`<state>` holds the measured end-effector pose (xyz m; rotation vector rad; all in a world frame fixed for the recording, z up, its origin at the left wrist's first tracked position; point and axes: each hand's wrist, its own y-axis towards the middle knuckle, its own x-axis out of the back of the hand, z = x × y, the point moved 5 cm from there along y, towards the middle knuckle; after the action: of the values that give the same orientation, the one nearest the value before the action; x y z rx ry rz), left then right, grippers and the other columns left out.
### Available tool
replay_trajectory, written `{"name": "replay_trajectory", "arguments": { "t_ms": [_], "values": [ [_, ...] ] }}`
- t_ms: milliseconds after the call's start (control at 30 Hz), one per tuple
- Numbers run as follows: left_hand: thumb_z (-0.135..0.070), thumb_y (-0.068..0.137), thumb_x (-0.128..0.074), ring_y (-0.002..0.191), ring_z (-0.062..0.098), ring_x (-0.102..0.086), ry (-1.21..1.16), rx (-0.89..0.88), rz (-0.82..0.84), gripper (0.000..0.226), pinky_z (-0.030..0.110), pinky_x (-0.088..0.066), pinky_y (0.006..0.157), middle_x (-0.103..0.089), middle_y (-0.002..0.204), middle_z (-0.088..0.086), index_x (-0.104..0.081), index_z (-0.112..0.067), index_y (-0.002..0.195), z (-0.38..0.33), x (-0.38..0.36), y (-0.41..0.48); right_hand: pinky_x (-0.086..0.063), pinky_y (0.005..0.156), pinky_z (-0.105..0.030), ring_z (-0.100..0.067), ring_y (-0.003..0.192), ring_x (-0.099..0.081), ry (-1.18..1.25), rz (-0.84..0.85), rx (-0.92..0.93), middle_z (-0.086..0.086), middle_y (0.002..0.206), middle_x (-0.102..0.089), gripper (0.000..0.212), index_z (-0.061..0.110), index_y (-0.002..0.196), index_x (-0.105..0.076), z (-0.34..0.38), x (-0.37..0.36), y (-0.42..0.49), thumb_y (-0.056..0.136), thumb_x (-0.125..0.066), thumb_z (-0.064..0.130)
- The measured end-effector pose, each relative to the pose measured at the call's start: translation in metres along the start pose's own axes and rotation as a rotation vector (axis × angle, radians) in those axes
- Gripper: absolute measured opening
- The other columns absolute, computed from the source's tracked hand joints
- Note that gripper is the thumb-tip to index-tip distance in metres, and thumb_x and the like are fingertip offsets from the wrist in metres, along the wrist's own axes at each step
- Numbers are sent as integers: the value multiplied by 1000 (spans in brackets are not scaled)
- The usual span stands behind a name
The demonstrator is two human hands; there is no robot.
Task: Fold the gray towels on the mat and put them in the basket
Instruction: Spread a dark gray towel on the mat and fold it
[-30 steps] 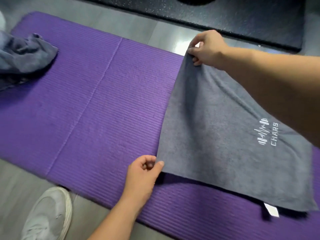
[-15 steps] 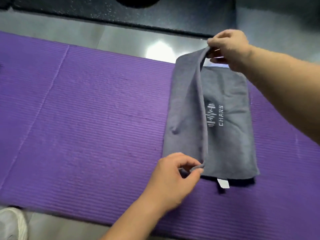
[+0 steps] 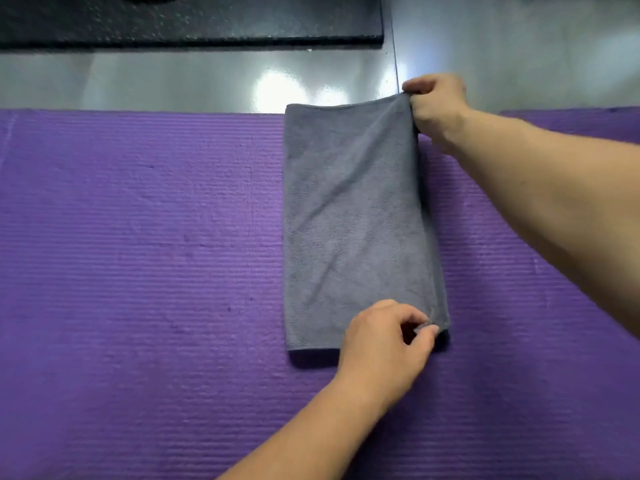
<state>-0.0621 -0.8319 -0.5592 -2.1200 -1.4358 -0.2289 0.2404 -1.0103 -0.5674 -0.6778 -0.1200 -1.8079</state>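
A gray towel (image 3: pixel 356 220) lies folded into a long narrow rectangle on the purple mat (image 3: pixel 138 254), running from the mat's far edge towards me. My right hand (image 3: pixel 438 105) pinches its far right corner at the mat's edge. My left hand (image 3: pixel 384 344) pinches the near right corner between thumb and fingers. The printed logo is hidden inside the fold. No basket is in view.
Beyond the mat is shiny grey floor (image 3: pixel 173 81) with light glare. A black speckled rubber slab (image 3: pixel 190 22) lies at the far left. The mat stretches wide to the left and right of the towel.
Both hands carried the towel's left edge over to the right, closing the fold and covering the logo. The towel now lies flat, and the view has shifted right.
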Motion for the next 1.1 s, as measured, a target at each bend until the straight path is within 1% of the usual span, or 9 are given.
{"name": "replay_trajectory", "arguments": {
  "t_ms": [133,267,367,467,533,667,833,967,1100],
  "values": [
    [-40,88,-72,85,7,-62,30,-15,6,14,30,-51,85,-68,90,-10,-76,-28,92,-4,-17,2,-52,82,-11,-10,106,-66,41,-29,-23,4,115,-68,40,17,122,-69,-12,0,-1,86,-58,5],
    [-43,89,-70,87,8,-61,102,-41,5,17,31,-50,85,-67,91,-9,-75,-28,95,-3,-26,4,-52,97,-23,-22,120,-60,-56,47,-6,-9,142,-56,57,6,143,-52,-22,-4,-5,85,-54,4],
    [-53,86,-63,88,11,-62,118,-54,31,31,34,-52,87,-65,93,-9,-72,-28,101,1,-29,7,-48,81,-5,-17,119,-53,-168,155,88,-5,152,-43,70,17,156,-35,-20,-9,-14,91,-59,7],
    [-45,88,-66,89,9,-62,81,-60,4,30,35,-53,88,-65,98,-10,-71,-26,111,2,-15,20,-35,111,-29,-28,137,-39,-385,103,181,-10,152,-38,72,22,157,-31,-24,-3,-27,93,-63,20],
    [-35,87,-67,92,14,-63,138,-95,-125,27,37,-53,89,-65,101,-4,-71,-22,109,8,12,33,-26,118,-37,-31,142,-33,-385,23,108,-13,151,-37,70,20,155,-32,-35,8,-41,93,-63,27],
    [-29,84,-72,104,31,-58,343,37,-370,32,43,-48,97,-56,112,7,-66,-19,113,38,85,53,-38,113,-43,-30,127,-49,-298,-55,50,-12,137,-49,64,16,145,-45,-62,28,-91,87,-66,34],
    [-36,81,-80,102,29,-62,308,282,-322,45,41,-50,93,-60,110,8,-58,-16,115,81,128,53,-45,91,-27,-20,90,-62,-304,-7,-55,-10,113,-62,48,16,128,-58,-99,34,-172,85,-73,31],
    [-39,81,-81,87,23,-66,245,291,-295,40,37,-51,79,-65,80,-6,-56,-19,105,80,126,55,-45,82,-29,-21,93,-65,-266,-10,-149,-3,96,-69,29,17,108,-64,-109,35,-209,84,-76,29],
    [-44,76,-82,75,22,-70,191,309,-293,38,42,-58,75,-67,75,-10,-55,-24,94,83,124,54,-50,83,-36,-26,95,-66,-335,23,-243,-4,96,-70,35,16,101,-60,-117,34,-233,81,-78,39]
  ]
}}
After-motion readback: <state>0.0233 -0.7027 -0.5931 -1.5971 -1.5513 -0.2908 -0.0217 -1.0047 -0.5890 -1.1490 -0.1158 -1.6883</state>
